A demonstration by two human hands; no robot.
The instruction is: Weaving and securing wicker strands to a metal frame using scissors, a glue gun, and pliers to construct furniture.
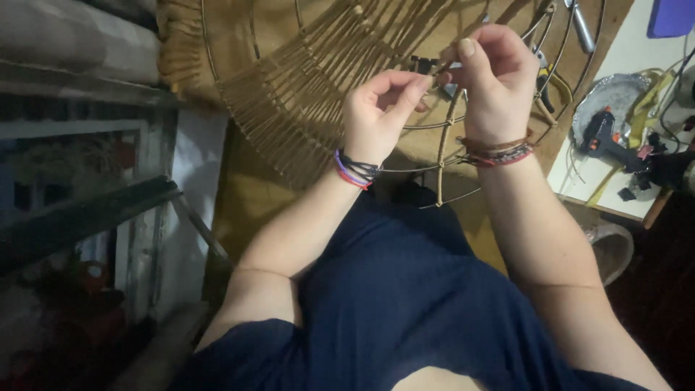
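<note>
A round wire frame partly wound with tan cord leans over my lap. My left hand pinches a strand of the cord at the frame's lower rings, fingers curled. Close beside it, my right hand holds the same cord near a cord-wrapped spoke, fingertips closed. Both wrists wear several bracelets. The cord between the fingers is too thin to see clearly.
A white table at the right carries a black glue gun, a foil dish, pliers and tangled wires. A dark window frame stands at the left. A brown board lies under the wire frame.
</note>
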